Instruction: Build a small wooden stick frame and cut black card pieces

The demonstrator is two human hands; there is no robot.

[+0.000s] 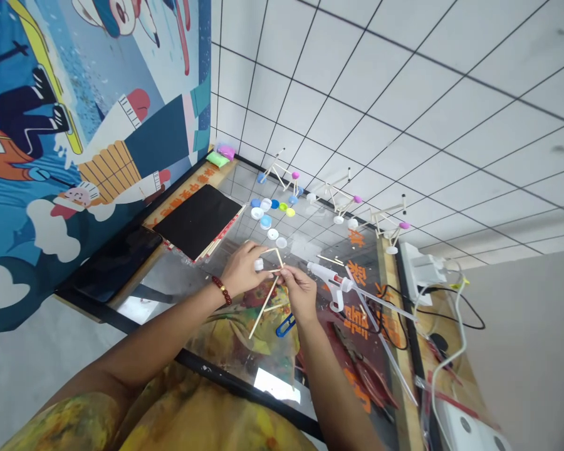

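Between my two hands is a small frame of thin wooden sticks (pixel 264 307), with one long stick slanting down toward me. My left hand (pixel 239 270) grips it from the left, thumb and index finger at two of its sticks. My right hand (pixel 301 291) pinches the frame at a joint with thumb and fingertips. A white bottle cap (pixel 258 264) shows between my left thumb and index finger; whether it is fixed to the frame I cannot tell. Just below the hands lies a blue utility knife (pixel 286 324). To the right rests a white glue gun (pixel 331 282).
Loose bottle caps (pixel 266 221) lie beyond my hands. Several stick models with cap wheels (pixel 341 203) stand along the far edge. Black sheets (pixel 198 220) are stacked at left. Red-handled pliers (pixel 369 373), clear glue sticks (pixel 388 347) and cables (pixel 460 326) lie at right.
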